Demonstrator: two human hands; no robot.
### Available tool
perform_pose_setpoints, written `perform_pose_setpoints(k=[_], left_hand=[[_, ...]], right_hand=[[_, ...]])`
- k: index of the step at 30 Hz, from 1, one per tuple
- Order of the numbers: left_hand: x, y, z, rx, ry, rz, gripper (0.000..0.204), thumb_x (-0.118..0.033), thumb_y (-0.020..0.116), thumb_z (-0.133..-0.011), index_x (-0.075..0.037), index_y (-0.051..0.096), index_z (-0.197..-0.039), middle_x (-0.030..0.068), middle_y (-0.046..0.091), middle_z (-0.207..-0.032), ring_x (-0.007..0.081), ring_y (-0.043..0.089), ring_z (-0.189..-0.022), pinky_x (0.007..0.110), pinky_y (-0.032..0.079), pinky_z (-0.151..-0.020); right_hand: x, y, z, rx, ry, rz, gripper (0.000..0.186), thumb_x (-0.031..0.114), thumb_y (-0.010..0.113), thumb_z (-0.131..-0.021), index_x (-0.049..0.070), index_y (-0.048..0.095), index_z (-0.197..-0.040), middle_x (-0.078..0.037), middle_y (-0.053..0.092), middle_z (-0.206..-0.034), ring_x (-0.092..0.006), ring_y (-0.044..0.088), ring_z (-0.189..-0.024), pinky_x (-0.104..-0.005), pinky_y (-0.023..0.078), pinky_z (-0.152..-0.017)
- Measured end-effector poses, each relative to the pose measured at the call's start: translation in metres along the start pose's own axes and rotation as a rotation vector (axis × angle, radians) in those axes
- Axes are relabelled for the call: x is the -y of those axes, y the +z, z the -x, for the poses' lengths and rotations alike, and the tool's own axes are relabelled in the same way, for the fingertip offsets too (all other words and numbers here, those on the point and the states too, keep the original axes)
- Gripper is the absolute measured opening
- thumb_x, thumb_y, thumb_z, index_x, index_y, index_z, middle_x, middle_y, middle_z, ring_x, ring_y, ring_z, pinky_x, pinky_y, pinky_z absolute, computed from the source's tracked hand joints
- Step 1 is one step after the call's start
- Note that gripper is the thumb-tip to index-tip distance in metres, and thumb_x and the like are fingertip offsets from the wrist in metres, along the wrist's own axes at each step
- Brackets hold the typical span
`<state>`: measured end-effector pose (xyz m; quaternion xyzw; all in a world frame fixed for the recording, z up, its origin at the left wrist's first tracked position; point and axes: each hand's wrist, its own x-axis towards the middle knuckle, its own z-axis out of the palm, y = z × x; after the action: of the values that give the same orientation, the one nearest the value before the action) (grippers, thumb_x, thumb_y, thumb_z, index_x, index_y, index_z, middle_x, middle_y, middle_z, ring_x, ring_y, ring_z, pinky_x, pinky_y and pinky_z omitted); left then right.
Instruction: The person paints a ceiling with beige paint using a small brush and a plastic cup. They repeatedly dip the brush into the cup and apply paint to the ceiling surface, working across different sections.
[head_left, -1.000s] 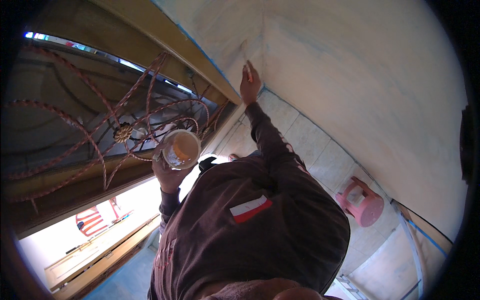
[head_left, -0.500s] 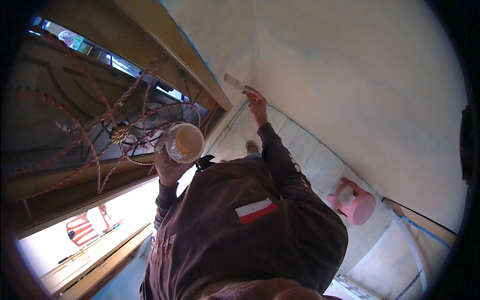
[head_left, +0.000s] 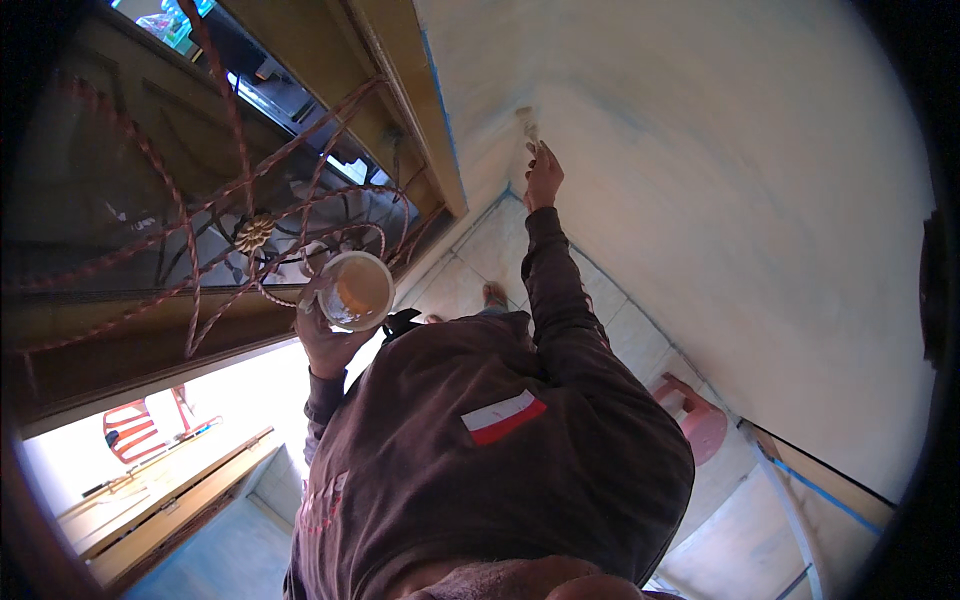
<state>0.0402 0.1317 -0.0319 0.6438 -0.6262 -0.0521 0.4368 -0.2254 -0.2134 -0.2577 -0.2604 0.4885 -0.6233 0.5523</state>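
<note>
My left hand point(head_left: 328, 340) is wrapped round a round paint tub point(head_left: 382, 291), whose inside shows whitish smears and an orange-tan patch. It is held beside the window's twisted metal grille. With my arm stretched far forward, my right hand point(head_left: 543, 178) grips the handle of a paintbrush point(head_left: 524, 122). The pale bristle end lies at the cream wall point(head_left: 700, 190) close to the corner; whether it touches cannot be made out for certain. Bluish patches show through the wall's cream coat.
Left of me stands a wood-framed window with a twisted metal grille point(head_left: 252, 232). A pink plastic stool point(head_left: 704, 432) is on the tiled floor point(head_left: 625, 345) at the right, near the wall. Behind at lower left, a red-striped chair point(head_left: 134, 432) stands in bright light.
My right hand has moved forward and slightly right, turning the brush from pointing left to pointing up along the wall. The tub has shifted slightly left in the view, still in my left hand.
</note>
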Motion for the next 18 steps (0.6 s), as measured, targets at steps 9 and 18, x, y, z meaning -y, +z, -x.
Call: perform_pose_setpoints(k=[9,18], left_hand=[[0.013,-0.007,0.022,-0.121,-0.119,0.008,0.091,-0.034,0.101,-0.055,-0.009,0.060,-0.132,0.0111,0.064,-0.128,0.0307,0.066,-0.113,0.043,0.055,-0.095],[0.026,-0.020,0.035,-0.091,-0.055,-0.199,0.096,-0.040,0.100,-0.056,-0.009,0.058,-0.136,0.0104,0.064,-0.130,0.0309,0.065,-0.115,0.044,0.055,-0.097]], right_hand=[[-0.014,-0.010,-0.045,0.140,-0.390,0.654,0.042,0.007,0.050,-0.100,-0.004,0.055,-0.140,-0.018,0.071,-0.113,-0.0261,0.065,-0.082,-0.0401,0.054,-0.072],[-0.044,0.030,-0.072,0.102,-0.657,0.942,0.051,0.006,0.055,-0.095,-0.007,0.048,-0.143,-0.027,0.064,-0.106,-0.0421,0.061,-0.101,-0.0504,0.050,-0.088]])
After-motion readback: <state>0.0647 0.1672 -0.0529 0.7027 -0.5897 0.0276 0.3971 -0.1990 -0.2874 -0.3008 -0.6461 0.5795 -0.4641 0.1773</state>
